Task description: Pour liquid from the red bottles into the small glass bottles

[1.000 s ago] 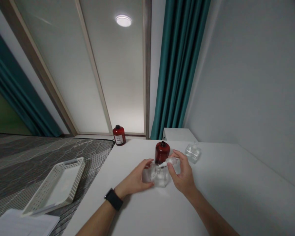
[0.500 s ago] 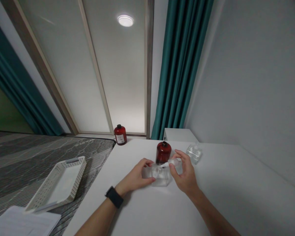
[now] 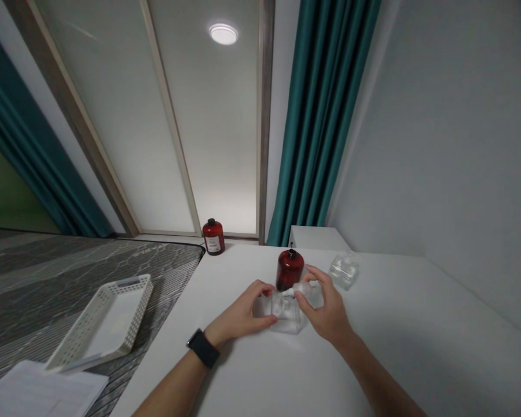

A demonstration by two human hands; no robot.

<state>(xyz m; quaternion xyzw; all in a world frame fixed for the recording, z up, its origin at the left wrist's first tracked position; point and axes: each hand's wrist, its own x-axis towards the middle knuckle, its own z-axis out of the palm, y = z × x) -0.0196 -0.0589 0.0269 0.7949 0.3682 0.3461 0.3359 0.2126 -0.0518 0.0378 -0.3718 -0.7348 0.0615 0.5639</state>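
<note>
A clear, boxy container [image 3: 287, 319] rests on the white table, with the thumb and fingers of my left hand [image 3: 250, 311] closed about its left side. Between the thumb and fingertips of my right hand [image 3: 327, 307] is a small whitish translucent piece [image 3: 303, 288], tilted, its narrow tip pointing left over the container's top. What exactly this piece is cannot be made out. Just behind the container stands a dark red bottle [image 3: 289, 271] with a black neck. Another clear container [image 3: 344, 271] lies farther back, to the right of my right hand.
At the table's far left corner is a red bottle [image 3: 213, 237] with a white label and black cap. Left of the table, a white perforated basket [image 3: 138, 318] and paper sheets [image 3: 43, 391] lie on a grey patterned surface. A white cabinet [image 3: 316, 236] stands behind the table.
My right hand has brought the whitish piece slightly left and down, closer to the container. The container and my left hand have shifted slightly right.
</note>
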